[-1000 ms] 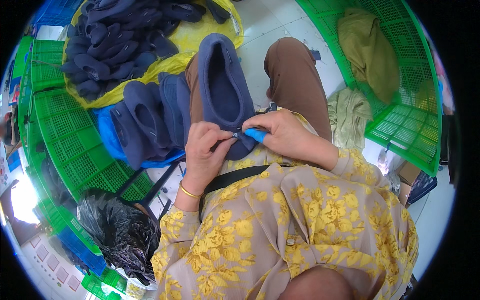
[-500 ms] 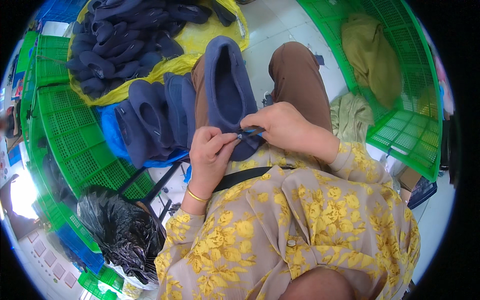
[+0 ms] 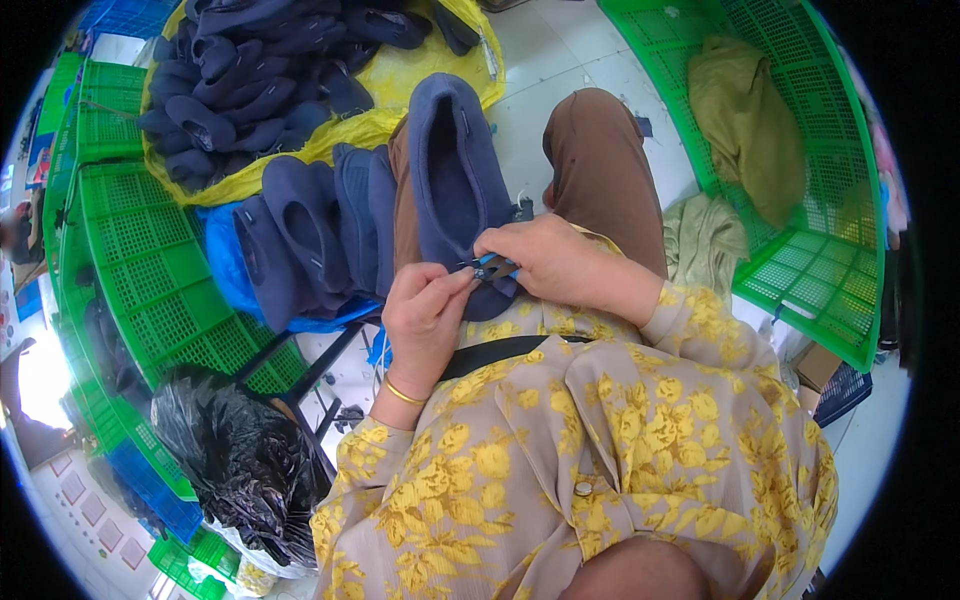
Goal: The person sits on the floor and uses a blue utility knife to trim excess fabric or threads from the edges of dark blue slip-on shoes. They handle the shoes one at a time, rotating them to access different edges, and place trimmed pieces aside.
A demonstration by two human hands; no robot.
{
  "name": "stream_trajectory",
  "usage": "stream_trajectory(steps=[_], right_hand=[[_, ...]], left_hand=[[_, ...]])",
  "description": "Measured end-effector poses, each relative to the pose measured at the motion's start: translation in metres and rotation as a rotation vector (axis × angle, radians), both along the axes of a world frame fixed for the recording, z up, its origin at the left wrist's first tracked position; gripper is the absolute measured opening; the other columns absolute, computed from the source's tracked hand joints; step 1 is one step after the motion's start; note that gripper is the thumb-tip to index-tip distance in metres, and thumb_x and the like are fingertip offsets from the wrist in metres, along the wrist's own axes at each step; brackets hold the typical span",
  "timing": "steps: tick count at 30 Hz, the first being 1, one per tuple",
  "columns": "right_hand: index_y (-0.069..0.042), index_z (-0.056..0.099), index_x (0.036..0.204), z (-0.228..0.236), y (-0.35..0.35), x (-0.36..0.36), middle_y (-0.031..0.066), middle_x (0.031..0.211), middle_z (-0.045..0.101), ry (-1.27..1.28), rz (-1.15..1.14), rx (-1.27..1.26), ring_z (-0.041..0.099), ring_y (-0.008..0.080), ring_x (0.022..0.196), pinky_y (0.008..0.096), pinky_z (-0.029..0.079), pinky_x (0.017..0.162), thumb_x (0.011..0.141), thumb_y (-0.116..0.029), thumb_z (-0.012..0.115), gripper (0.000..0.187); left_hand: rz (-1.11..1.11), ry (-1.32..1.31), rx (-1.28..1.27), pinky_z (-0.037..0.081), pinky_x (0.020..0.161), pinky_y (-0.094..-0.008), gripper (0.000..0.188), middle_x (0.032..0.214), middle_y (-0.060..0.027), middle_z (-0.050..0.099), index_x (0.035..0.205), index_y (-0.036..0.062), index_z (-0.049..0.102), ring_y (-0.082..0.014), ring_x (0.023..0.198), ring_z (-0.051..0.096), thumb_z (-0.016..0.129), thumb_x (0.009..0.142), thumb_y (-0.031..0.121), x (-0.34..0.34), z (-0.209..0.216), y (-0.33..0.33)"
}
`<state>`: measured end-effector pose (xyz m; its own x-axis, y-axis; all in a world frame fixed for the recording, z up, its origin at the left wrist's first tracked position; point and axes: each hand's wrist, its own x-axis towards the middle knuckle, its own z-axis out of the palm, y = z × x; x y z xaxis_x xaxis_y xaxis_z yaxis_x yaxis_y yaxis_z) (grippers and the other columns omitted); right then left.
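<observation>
A dark blue fabric slipper rests on my lap with its opening up and its toe or heel end pointing away. At its near end my left hand is closed in a pinch, thumb against forefinger. Whatever small bit lies between those fingertips is too small to make out. My right hand is closed round small thread snips with blue on the handles. Their blades reach the left fingertips, just over the slipper's near edge.
Several matching slippers stand in a row on blue plastic at my left. Beyond lies a slipper heap on a yellow sack. Green crates flank me; the right crate holds olive cloth. A black bag sits near left.
My right hand has shifted slightly left and turned, so the snips and their blue handles now show at the left fingertips. The left hand keeps its pinch.
</observation>
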<state>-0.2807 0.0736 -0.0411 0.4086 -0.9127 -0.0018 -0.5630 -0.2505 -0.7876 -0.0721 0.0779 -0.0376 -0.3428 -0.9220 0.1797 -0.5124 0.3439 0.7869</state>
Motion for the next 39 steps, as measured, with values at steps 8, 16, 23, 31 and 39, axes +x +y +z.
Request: stream_trajectory(steps=[8, 16, 23, 31, 39], right_hand=[[-0.014, 0.042, 0.119, 0.006, -0.002, 0.013, 0.0136, 0.076, 0.065, 0.095, 0.077, -0.11, 0.065, 0.0355, 0.067, 0.0439, 0.048, 0.054, 0.083, -0.007, 0.059, 0.041], [-0.014, 0.06, 0.101, 0.034, -0.017, 0.005, 0.0096, 0.102, 0.06, 0.229, 0.151, 0.085, 0.063, 0.0352, 0.086, 0.0412, 0.051, 0.07, 0.072, 0.0, 0.063, 0.033], [-0.013, 0.058, 0.1, 0.017, -0.01, 0.023, 0.0041, 0.093, 0.058, -0.47, -0.18, -0.143, 0.057, 0.0204, 0.074, 0.0312, 0.044, 0.057, 0.085, -0.004, 0.062, 0.017], [-0.008, 0.055, 0.103, 0.071, -0.013, -0.018, -0.0019, 0.085, 0.053, -0.967, -0.169, 0.463, 0.051, 0.0086, 0.066, 0.0263, 0.044, 0.06, 0.097, -0.011, 0.055, 0.008], [-0.004, 0.066, 0.091, 0.041, 0.016, -0.006, 0.0175, 0.08, 0.065, -0.097, -0.089, 0.194, 0.064, 0.0361, 0.077, 0.0413, 0.051, 0.069, 0.075, -0.003, 0.061, 0.017]], left_hand=[[0.053, 0.0, -0.119, 0.045, 0.056, -0.0265, 0.019, 0.08, -0.0074, 0.061, 0.087, 0.0022, 0.07, -0.0178, 0.066, 0.058, 0.079, 0.071, -0.001, 0.0, -0.002, 0.01], [0.094, 0.099, 0.16, 0.047, 0.063, -0.0289, 0.023, 0.08, -0.0084, 0.059, 0.09, 0.0024, 0.069, -0.0207, 0.07, 0.058, 0.077, 0.07, -0.002, -0.006, 0.007, 0.006], [-0.06, 0.063, 0.212, 0.043, 0.063, -0.027, 0.017, 0.075, -0.0047, 0.055, 0.087, 0.0032, 0.071, -0.0159, 0.07, 0.054, 0.075, 0.072, -0.001, -0.001, 0.004, -0.009], [-0.046, 0.018, 0.248, 0.043, 0.065, -0.0293, 0.013, 0.074, -0.0055, 0.054, 0.084, 0.0044, 0.07, -0.0186, 0.071, 0.054, 0.075, 0.072, 0.003, -0.003, 0.012, -0.012], [-0.044, -0.001, 0.28, 0.042, 0.063, -0.0305, 0.012, 0.072, -0.0055, 0.051, 0.081, 0.005, 0.068, -0.0193, 0.07, 0.051, 0.075, 0.072, 0.004, -0.004, 0.017, -0.013]])
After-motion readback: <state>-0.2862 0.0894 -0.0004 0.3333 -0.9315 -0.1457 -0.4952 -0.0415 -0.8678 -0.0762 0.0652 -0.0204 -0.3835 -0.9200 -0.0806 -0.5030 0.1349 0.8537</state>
